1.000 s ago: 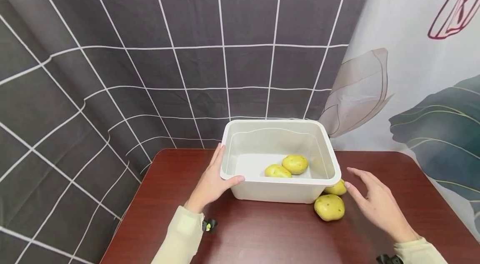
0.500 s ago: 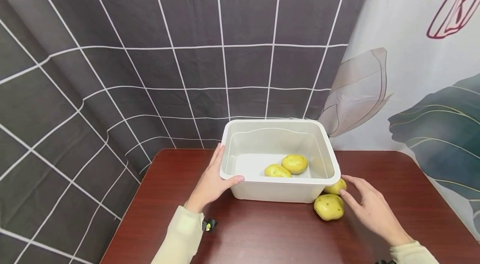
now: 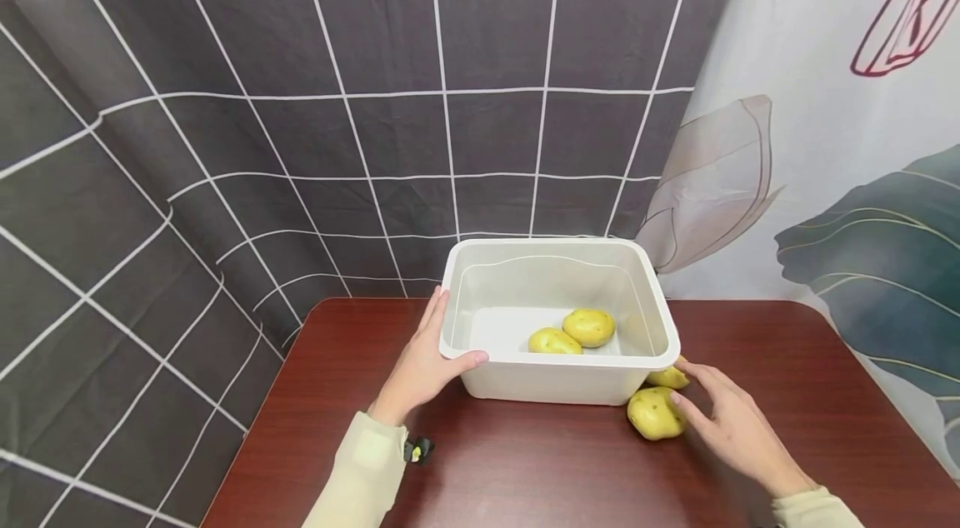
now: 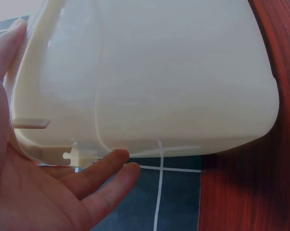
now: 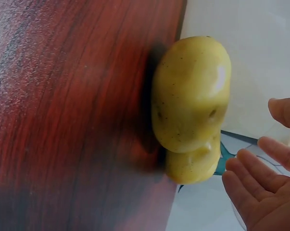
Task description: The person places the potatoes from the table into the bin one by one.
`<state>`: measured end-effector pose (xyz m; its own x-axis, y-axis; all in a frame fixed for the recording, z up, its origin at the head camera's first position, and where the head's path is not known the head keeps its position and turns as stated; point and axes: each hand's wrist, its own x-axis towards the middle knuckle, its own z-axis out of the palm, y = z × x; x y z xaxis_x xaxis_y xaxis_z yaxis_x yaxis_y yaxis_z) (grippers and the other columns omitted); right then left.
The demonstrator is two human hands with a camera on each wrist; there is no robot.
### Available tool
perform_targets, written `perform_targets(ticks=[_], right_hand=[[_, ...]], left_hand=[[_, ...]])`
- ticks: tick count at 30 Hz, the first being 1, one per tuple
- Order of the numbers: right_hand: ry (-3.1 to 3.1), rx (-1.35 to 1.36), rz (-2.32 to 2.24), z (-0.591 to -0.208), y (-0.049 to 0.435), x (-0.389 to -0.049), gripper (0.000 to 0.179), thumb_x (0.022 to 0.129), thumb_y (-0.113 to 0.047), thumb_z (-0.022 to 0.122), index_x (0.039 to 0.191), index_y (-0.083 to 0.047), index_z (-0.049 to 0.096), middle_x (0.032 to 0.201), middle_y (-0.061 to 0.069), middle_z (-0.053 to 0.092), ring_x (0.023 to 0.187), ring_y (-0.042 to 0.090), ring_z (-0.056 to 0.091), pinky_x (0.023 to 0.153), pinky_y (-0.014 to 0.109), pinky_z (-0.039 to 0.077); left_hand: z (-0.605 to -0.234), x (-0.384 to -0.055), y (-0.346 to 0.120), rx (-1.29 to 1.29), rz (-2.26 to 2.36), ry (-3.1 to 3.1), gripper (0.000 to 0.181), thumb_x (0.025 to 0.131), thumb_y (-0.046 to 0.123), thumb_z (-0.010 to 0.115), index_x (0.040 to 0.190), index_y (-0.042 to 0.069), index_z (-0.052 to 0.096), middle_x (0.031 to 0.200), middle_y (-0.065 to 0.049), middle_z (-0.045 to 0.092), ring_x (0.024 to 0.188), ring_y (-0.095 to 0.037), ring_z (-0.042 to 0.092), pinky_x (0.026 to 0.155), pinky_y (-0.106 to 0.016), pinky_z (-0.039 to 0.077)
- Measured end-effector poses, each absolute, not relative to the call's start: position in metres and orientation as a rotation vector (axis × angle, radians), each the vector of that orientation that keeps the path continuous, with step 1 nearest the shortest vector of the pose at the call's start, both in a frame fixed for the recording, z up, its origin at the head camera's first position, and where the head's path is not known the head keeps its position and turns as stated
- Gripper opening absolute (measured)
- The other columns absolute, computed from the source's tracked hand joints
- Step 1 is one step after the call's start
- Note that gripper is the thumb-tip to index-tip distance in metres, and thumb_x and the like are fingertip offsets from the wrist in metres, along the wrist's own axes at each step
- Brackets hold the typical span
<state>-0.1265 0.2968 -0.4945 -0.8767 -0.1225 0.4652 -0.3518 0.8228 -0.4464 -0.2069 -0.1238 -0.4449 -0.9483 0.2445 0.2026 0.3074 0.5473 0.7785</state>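
An off-white plastic bin (image 3: 555, 382) stands on the table with two yellow potatoes (image 3: 589, 328) inside. My left hand (image 3: 420, 370) holds its near left corner, the thumb over the front rim and the fingers along the side wall; in the left wrist view the fingers (image 4: 108, 192) lie under the rim. Outside the bin, at its right front corner, a potato (image 3: 657, 414) lies on the table, and another potato (image 3: 669, 378) behind it is partly hidden by the rim. Beside these two, my right hand (image 3: 738, 420) reaches in from the right with spread, relaxed fingers, holding nothing.
The dark red wooden table (image 3: 540, 470) has rounded far corners. Behind it hangs a dark grid-patterned curtain (image 3: 495, 136), with a white leaf-print curtain (image 3: 825, 95) to the right. The bin stands near the table's back edge.
My right hand has moved left and slightly down, closer to the two potatoes outside the bin. The left hand and the bin have stayed in place.
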Motion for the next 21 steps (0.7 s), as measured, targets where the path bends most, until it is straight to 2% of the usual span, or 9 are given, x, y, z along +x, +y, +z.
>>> perform_targets(ticks=[6, 14, 21], right_hand=[[-2.607, 0.376, 0.745, -0.499, 0.297, -0.127, 0.050, 0.087, -0.021, 0.080, 0.128, 0.000, 0.062, 0.120, 0.012, 0.065, 0.108, 0.030, 0.056, 0.094, 0.002, 0.019], [-2.656, 0.389, 0.774, -0.504, 0.296, -0.126, 0.057, 0.085, -0.028, 0.082, 0.130, 0.000, 0.060, 0.125, 0.014, 0.062, 0.115, 0.034, 0.054, 0.096, -0.001, 0.010], [-2.659, 0.492, 0.782, -0.509, 0.294, -0.128, 0.056, 0.083, -0.029, 0.084, 0.129, -0.007, 0.061, 0.123, 0.005, 0.064, 0.115, 0.023, 0.052, 0.098, 0.002, 0.014]], left_hand=[[-0.444, -0.207, -0.124, -0.477, -1.378, -2.708, 0.112, 0.079, 0.052, 0.082, 0.162, 0.012, 0.018, 0.168, 0.002, 0.010, 0.148, -0.026, 0.028, 0.115, -0.051, 0.030], [-0.444, -0.206, -0.124, -0.477, -1.392, -2.708, 0.111, 0.080, 0.051, 0.083, 0.162, 0.013, 0.018, 0.168, 0.002, 0.010, 0.148, -0.027, 0.029, 0.115, -0.051, 0.030], [-0.444, -0.207, -0.124, -0.475, -1.392, -2.709, 0.111, 0.080, 0.051, 0.082, 0.162, 0.013, 0.018, 0.168, 0.002, 0.010, 0.148, -0.027, 0.029, 0.115, -0.051, 0.030]])
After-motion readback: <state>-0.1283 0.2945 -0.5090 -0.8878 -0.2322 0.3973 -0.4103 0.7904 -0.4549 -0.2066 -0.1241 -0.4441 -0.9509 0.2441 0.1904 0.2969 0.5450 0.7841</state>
